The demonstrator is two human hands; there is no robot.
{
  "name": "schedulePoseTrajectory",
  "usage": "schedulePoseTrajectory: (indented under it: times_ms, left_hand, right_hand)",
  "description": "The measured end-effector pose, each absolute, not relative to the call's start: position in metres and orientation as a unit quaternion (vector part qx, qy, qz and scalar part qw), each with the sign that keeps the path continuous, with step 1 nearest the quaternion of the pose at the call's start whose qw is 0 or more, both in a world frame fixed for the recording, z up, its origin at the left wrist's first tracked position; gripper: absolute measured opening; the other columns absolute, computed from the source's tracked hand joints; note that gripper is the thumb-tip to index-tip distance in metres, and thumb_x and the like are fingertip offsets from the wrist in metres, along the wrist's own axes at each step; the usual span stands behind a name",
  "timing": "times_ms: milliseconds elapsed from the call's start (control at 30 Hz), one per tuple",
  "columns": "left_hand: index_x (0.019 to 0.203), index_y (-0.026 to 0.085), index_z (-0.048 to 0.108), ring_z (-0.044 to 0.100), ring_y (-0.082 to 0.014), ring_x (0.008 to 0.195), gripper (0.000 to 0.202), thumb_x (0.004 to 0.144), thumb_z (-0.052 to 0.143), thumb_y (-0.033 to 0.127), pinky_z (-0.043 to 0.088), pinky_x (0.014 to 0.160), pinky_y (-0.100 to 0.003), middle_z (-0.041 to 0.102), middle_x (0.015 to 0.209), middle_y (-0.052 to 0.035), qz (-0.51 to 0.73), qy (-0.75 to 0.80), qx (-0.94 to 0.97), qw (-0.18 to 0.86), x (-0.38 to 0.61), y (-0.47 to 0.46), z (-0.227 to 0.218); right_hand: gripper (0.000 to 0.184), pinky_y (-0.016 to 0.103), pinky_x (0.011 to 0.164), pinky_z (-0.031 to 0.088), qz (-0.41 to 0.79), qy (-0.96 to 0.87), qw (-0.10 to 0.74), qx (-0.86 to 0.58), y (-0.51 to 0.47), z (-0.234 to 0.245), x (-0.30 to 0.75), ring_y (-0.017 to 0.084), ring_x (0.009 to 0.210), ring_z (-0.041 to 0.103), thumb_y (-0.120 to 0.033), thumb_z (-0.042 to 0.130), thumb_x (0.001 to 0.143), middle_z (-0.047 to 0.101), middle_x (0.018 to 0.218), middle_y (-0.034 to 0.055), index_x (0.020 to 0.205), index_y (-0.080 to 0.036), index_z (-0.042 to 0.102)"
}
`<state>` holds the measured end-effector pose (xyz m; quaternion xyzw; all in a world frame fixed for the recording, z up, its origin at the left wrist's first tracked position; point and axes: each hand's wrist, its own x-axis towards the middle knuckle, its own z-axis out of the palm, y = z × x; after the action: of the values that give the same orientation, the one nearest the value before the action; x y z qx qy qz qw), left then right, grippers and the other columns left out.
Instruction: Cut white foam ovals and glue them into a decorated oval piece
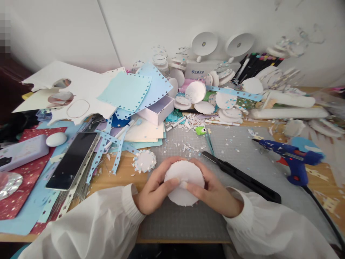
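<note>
Both my hands hold one white round disc (183, 177) over the grey cutting mat (231, 151), near the table's front edge. My left hand (153, 189) wraps the disc's left side, thumb pressed on its top face. My right hand (214, 190) grips the right side, its thumb meeting the left thumb at the disc's middle. White sleeves cover both wrists. A small white scalloped circle (145, 160) lies just left of my left hand.
A black utility knife (239, 176) lies right of my hands, a blue glue gun (292, 158) farther right. A black phone (72, 160) and perforated blue strips (107, 144) lie left. Several white discs (212, 99), paper sheets and a white box (159, 109) crowd the back.
</note>
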<state>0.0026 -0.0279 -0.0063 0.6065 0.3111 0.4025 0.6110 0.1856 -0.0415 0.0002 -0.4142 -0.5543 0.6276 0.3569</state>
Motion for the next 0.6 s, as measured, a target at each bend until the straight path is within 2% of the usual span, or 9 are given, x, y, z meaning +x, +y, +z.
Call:
schedulePoseTrajectory:
  times_ms: [133,233,300,400,500,600]
  left_hand:
    - [0.127,0.024,0.049,0.055,-0.0285,0.108,0.047,0.087,0.048,0.048,0.045,0.088,-0.039,0.057,0.124,-0.0072,0.395,0.311,0.597,0.626,0.001,-0.028,-0.013]
    - [0.135,0.024,0.041,0.054,-0.0273,0.107,0.048,0.091,0.043,0.041,0.046,0.086,-0.038,0.055,0.125,-0.0092,0.396,0.298,0.65,0.576,0.002,-0.028,-0.01]
    - [0.138,0.021,0.035,0.055,-0.0235,0.099,0.049,0.091,0.043,0.032,0.047,0.08,-0.035,0.055,0.116,-0.011,0.432,0.308,0.696,0.485,0.003,-0.029,-0.004]
    - [0.125,0.016,0.046,0.051,-0.02,0.091,0.041,0.085,0.052,0.019,0.046,0.077,-0.033,0.05,0.102,-0.0092,0.483,0.352,0.749,0.287,0.002,-0.03,0.005]
    - [0.113,0.014,0.053,0.049,-0.0181,0.087,0.034,0.079,0.06,0.016,0.044,0.076,-0.032,0.048,0.094,-0.0062,0.481,0.357,0.787,0.146,-0.001,-0.031,0.008]
    - [0.106,0.015,0.057,0.046,-0.0153,0.077,0.032,0.076,0.066,0.018,0.042,0.07,-0.03,0.045,0.085,-0.0022,0.498,0.324,0.802,0.065,-0.002,-0.033,0.009]
  right_hand:
    - [0.026,0.018,0.043,0.042,0.639,-0.533,0.338,-0.439,-0.04,0.002,0.185,0.008,0.054,0.049,-0.035,0.061,0.081,0.052,0.072,-0.0046,0.101,-0.023,0.049]
    - [0.027,0.019,0.044,0.043,0.594,-0.541,0.377,-0.461,-0.038,0.003,0.186,0.009,0.054,0.05,-0.032,0.061,0.078,0.055,0.071,-0.0041,0.101,-0.022,0.05]
    - [0.02,0.019,0.045,0.043,0.507,-0.569,0.433,-0.482,-0.038,0.005,0.187,0.009,0.055,0.051,-0.028,0.06,0.077,0.055,0.071,-0.0039,0.094,-0.022,0.051]
    - [0.021,0.019,0.042,0.039,0.325,-0.637,0.489,-0.498,-0.043,0.006,0.188,0.009,0.05,0.047,-0.023,0.064,0.071,0.051,0.065,-0.006,0.085,-0.023,0.049]
    - [0.032,0.019,0.041,0.041,0.21,-0.703,0.483,-0.478,-0.049,0.005,0.188,0.009,0.046,0.05,-0.02,0.068,0.067,0.057,0.064,-0.0064,0.093,-0.024,0.05]
    - [0.039,0.021,0.049,0.049,0.187,-0.743,0.459,-0.451,-0.051,0.007,0.187,0.013,0.055,0.063,-0.016,0.066,0.067,0.07,0.078,-0.0021,0.103,-0.024,0.053]
